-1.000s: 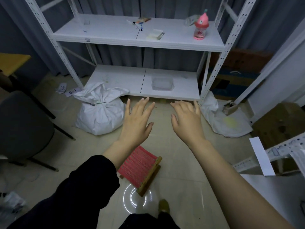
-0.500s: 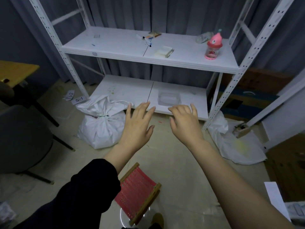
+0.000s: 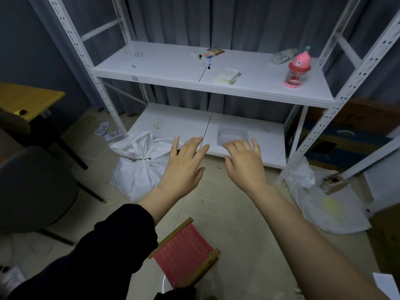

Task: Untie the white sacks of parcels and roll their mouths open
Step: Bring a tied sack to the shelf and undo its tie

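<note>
Tiled floor before a white shelf rack. The tied white sack stands at the rack's left front foot. My left hand and right hand hover spread, empty. I judge the sack soft and bulky; take hold at the green tie.
</note>
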